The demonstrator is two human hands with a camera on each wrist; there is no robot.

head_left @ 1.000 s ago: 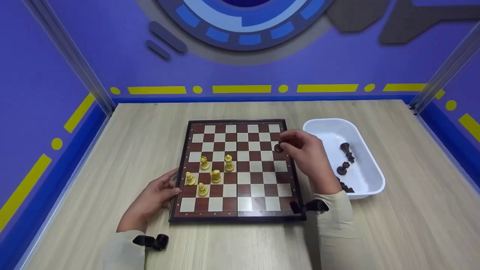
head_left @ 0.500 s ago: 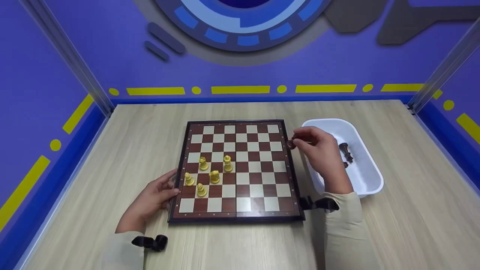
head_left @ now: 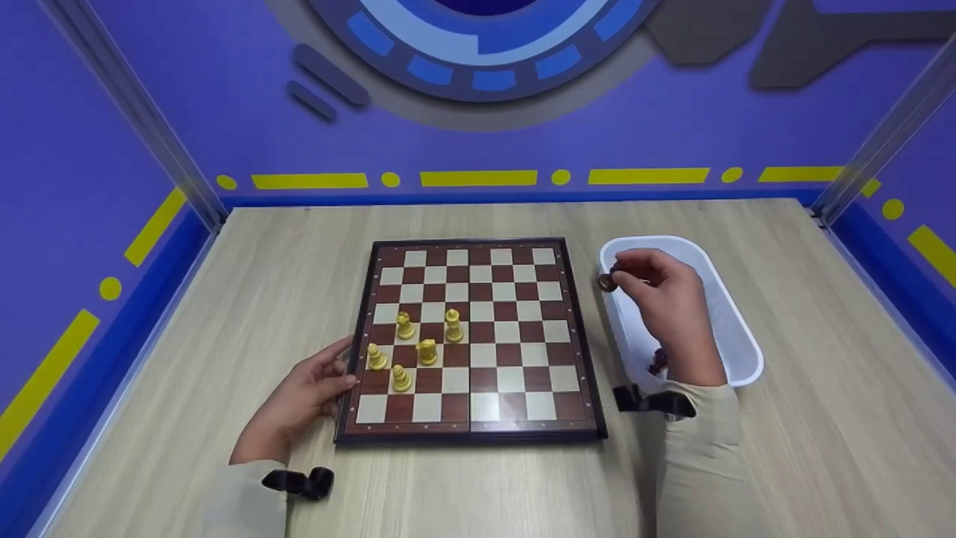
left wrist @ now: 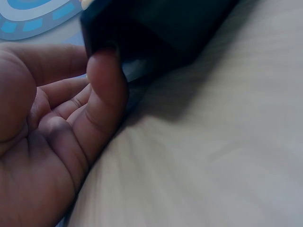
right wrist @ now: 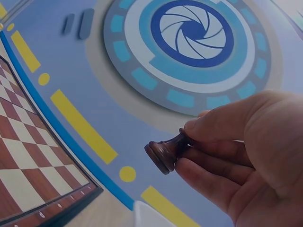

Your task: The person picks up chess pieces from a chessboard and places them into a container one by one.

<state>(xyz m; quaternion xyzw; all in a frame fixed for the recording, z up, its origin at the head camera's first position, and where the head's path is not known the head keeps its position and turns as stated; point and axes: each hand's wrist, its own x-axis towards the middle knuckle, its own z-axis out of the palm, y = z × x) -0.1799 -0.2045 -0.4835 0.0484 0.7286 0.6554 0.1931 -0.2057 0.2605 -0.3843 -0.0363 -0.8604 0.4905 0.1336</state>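
My right hand (head_left: 667, 299) pinches a dark chess piece (right wrist: 164, 152) by its upper part, tilted with its round base pointing outward; the fingers hide its top. This hand is over the left side of a white plastic tray (head_left: 736, 340). At the left edge of the chessboard (head_left: 512, 379), my left hand (head_left: 299, 396) grips the frame, thumb on the near side and fingers partly hidden. In the left wrist view a fingertip (left wrist: 105, 71) presses the dark board edge. Several yellow chess pieces stand on the board's left half, among them a knight (head_left: 427, 351) and a king (head_left: 453, 326).
Dark chess pieces (head_left: 658, 362) lie in the tray, partly hidden by my right forearm. The tray stands just right of the board on a light wooden table (head_left: 299, 261). Blue panels (head_left: 478, 149) with yellow marks enclose the back and sides.
My right hand has moved right with the dark chess piece, from over the board's right edge to over the tray. The left hand stays on the board edge.
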